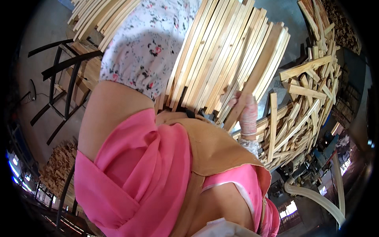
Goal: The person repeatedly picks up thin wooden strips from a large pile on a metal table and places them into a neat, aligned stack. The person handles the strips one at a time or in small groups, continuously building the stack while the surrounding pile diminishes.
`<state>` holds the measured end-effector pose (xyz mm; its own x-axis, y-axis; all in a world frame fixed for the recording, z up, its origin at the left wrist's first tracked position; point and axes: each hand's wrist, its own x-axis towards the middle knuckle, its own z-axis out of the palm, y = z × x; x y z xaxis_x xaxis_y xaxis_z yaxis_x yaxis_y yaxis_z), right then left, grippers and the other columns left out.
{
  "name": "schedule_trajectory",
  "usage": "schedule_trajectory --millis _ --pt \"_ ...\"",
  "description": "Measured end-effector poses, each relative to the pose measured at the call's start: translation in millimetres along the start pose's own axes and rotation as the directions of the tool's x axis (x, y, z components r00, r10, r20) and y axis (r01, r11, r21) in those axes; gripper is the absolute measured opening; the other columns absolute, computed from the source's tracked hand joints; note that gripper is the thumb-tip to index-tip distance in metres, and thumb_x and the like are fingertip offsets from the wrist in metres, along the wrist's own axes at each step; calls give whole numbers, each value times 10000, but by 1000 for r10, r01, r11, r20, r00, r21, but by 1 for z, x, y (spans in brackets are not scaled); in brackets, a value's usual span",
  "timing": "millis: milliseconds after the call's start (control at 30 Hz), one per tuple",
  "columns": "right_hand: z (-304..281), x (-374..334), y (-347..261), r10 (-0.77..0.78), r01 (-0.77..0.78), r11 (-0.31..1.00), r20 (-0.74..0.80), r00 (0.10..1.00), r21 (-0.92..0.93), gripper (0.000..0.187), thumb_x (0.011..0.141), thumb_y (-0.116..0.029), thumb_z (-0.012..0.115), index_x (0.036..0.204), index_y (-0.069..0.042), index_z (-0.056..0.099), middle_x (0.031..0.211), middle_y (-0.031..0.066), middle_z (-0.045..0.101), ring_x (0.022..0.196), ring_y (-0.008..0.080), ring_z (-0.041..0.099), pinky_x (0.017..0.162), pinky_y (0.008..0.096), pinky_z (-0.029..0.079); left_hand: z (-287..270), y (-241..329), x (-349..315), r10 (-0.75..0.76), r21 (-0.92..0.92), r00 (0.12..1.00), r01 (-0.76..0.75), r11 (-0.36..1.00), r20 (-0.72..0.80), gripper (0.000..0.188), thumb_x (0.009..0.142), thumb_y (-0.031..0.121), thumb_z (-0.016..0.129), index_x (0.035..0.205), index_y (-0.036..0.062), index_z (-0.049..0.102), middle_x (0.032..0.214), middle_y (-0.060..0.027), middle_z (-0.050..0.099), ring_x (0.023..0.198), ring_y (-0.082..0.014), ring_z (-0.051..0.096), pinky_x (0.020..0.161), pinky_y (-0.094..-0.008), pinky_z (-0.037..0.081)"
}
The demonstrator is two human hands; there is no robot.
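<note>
The right hand [247,106] is closed around the lower part of a long wooden strip [259,73] lying along the stacked strips [219,55]; the left hand's state cannot be told, being out of view.

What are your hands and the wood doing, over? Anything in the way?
Right hand around a darker wooden slat. Left hand out of view. Pale slats side by side. Floral left sleeve blocking some view.
</note>
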<state>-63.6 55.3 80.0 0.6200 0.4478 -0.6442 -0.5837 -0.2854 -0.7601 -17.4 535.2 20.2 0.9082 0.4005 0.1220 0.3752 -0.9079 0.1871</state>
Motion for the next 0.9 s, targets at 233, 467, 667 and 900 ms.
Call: schedule_trajectory --millis 233,467,667,900 --pt "36 25 -30 -12 33 973 93 996 -227 599 1086 -426 608 1399 83 565 1051 157 766 814 214 756 716 333 636 -34 -13 -1 -92 -182 979 58 982 -185 498 990 409 634 1383 106 674 1412 -170 645 1344 -351 586 1123 -507 454" --pt "156 112 -100 -309 438 867 431 848 -238 595 1030 -429 685 1409 26 628 1223 183 761 1075 253 779 883 394 679 -76 -9 32 -208 -375 909 64 925 -361 487 966 373 671 1335 58 698 1337 -202 684 1278 -360 636 1062 -500 503" --pt "180 119 -140 -126 275 948 605 786 -159 575 943 -399 731 1284 60 668 1051 184 766 889 258 786 804 377 688 -122 -25 43 -316 -474 731 -11 880 -605 478 945 342 703 1295 16 719 1273 -230 717 1221 -368 678 1010 -494 544" --pt "134 121 -144 305 -45 910 594 744 -412 634 886 -319 716 1306 131 566 966 200 716 746 272 730 694 404 665 -180 20 -93 832 346 540 -762 548 -129 652 966 540 710 1495 186 573 1432 -68 626 1366 -297 586 1202 -489 443"
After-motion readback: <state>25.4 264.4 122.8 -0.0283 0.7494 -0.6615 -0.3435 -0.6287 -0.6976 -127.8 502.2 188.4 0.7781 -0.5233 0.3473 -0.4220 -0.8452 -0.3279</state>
